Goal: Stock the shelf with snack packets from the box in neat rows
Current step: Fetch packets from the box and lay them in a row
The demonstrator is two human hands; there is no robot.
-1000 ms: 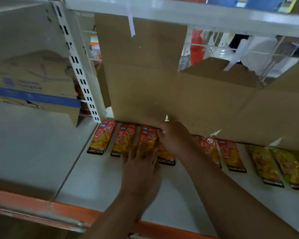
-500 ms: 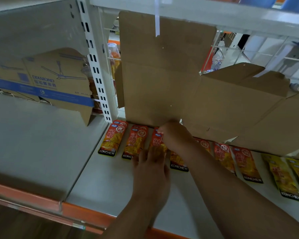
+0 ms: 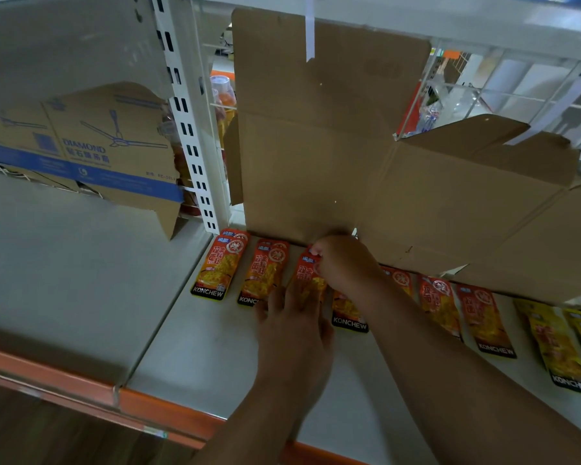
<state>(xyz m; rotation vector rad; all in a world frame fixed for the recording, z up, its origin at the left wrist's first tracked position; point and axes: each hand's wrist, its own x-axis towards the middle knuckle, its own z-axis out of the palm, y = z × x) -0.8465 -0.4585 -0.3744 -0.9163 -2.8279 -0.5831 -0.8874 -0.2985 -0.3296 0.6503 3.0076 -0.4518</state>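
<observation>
A row of red snack packets lies flat along the back of the white shelf (image 3: 215, 357). The leftmost packet (image 3: 220, 266) and the second packet (image 3: 265, 271) lie side by side. My right hand (image 3: 344, 263) pinches the top of the third red packet (image 3: 307, 280). My left hand (image 3: 294, 325) lies flat with straight fingers on that packet's lower end. More red packets (image 3: 438, 302) and yellow packets (image 3: 557, 344) continue to the right. A flattened brown cardboard sheet (image 3: 316, 146) stands behind the row.
A cardboard box with a blue stripe and a ceiling fan print (image 3: 81, 152) sits on the neighbouring shelf at the left. A white slotted upright (image 3: 188, 129) divides the two bays. The shelf's orange front edge (image 3: 168, 411) runs below. A wire rack (image 3: 517, 95) shows behind.
My view has shifted left and slightly closer. My left hand has slid a little forward over the third packet. My right hand stays at the packet's top.
</observation>
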